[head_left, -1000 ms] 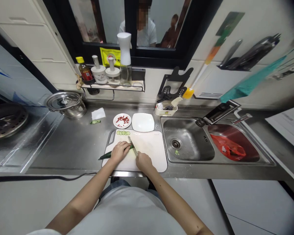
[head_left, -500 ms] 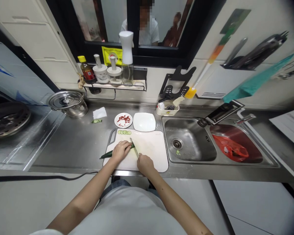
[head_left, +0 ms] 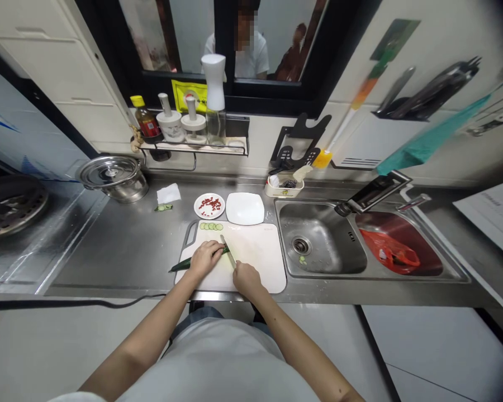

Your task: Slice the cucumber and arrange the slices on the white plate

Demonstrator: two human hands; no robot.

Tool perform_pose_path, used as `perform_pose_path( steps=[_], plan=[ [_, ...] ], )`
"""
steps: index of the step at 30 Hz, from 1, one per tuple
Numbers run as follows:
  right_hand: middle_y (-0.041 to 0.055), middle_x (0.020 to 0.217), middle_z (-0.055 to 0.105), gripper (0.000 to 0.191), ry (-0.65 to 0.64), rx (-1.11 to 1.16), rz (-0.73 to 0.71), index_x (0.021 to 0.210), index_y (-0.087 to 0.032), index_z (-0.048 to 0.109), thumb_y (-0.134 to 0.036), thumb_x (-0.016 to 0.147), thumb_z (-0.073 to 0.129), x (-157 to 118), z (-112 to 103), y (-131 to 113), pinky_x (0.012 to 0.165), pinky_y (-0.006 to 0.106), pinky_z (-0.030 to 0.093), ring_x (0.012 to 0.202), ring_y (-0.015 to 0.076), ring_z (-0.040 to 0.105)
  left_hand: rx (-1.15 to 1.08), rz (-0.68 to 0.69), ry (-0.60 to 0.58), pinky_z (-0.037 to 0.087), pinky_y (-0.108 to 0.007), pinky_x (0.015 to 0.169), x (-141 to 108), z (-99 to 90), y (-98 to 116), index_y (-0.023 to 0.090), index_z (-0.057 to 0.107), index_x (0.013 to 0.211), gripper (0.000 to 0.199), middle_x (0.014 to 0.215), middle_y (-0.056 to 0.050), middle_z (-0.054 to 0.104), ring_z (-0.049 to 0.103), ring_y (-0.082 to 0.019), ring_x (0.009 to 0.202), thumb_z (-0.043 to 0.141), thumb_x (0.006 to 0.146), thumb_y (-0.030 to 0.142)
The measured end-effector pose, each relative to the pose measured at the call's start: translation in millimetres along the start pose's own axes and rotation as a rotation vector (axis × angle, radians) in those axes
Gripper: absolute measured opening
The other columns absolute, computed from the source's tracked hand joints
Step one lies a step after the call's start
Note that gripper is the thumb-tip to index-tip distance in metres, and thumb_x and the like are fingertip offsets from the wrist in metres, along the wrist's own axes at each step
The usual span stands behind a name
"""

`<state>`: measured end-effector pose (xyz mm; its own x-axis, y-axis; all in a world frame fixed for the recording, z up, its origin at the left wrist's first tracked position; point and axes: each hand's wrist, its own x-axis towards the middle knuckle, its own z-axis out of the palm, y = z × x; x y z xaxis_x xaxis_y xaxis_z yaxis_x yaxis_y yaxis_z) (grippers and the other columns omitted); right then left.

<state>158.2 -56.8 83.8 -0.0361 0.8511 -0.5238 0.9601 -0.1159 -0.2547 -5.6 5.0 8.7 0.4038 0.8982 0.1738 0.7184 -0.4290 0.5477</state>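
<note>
A dark green cucumber (head_left: 180,265) lies slanted across the white cutting board (head_left: 260,257). My left hand (head_left: 205,259) is closed over it near its right end. In my right hand (head_left: 247,279) is the handle of a knife (head_left: 228,251), whose blade stands at the cucumber's cut end. Several cucumber slices (head_left: 212,226) lie in a row at the board's upper left. Behind the board are a small plate of chopped red pieces (head_left: 209,206) and a white square plate (head_left: 245,209) with nothing on it.
The double sink (head_left: 322,268) is right of the board, under a faucet (head_left: 373,192); a red bag lies in its right basin. A steel pot (head_left: 128,187), a white paper (head_left: 168,194) and a cucumber scrap (head_left: 163,207) are to the left. A shelf of bottles hangs behind.
The whole view has shifted slightly to the left. My hands, the knife and the cucumber hold nearly the same places on the board.
</note>
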Motion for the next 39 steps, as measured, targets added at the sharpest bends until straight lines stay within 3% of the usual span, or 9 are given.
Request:
perform_pose_path(
  steps=[16, 27, 39],
  plan=[
    [0.0169, 0.101, 0.069, 0.032, 0.056, -0.001, -0.025, 0.112, -0.011, 0.060, -0.013, 0.091, 0.035, 22, 12, -2, 0.079, 0.030, 0.046, 0.099, 0.0235, 0.065, -0.014, -0.007, 0.004, 0.045, -0.031, 0.084, 0, -0.9, 1, 0.025, 0.069, 0.103, 0.023, 0.100, -0.004, 0.067, 0.057, -0.018, 0.096, 0.049, 0.092, 0.030],
    [0.0175, 0.104, 0.069, 0.033, 0.007, -0.015, -0.010, 0.114, -0.011, 0.060, -0.013, 0.091, 0.036, 7, 9, 4, 0.081, 0.030, 0.047, 0.101, 0.0236, 0.065, -0.009, 0.000, 0.021, 0.045, -0.031, 0.083, 0, 1.1, 0, 0.025, 0.069, 0.103, 0.024, 0.099, -0.004, 0.067, 0.058, -0.019, 0.094, 0.049, 0.093, 0.031],
    [0.0170, 0.102, 0.069, 0.034, 0.048, -0.021, -0.025, 0.113, -0.011, 0.060, -0.011, 0.090, 0.034, 20, 16, 2, 0.080, 0.030, 0.047, 0.100, 0.0236, 0.065, -0.020, -0.002, -0.001, 0.045, -0.032, 0.084, 1, -0.6, 0, 0.025, 0.069, 0.104, 0.024, 0.101, -0.004, 0.067, 0.057, -0.019, 0.097, 0.049, 0.092, 0.030]
  ],
)
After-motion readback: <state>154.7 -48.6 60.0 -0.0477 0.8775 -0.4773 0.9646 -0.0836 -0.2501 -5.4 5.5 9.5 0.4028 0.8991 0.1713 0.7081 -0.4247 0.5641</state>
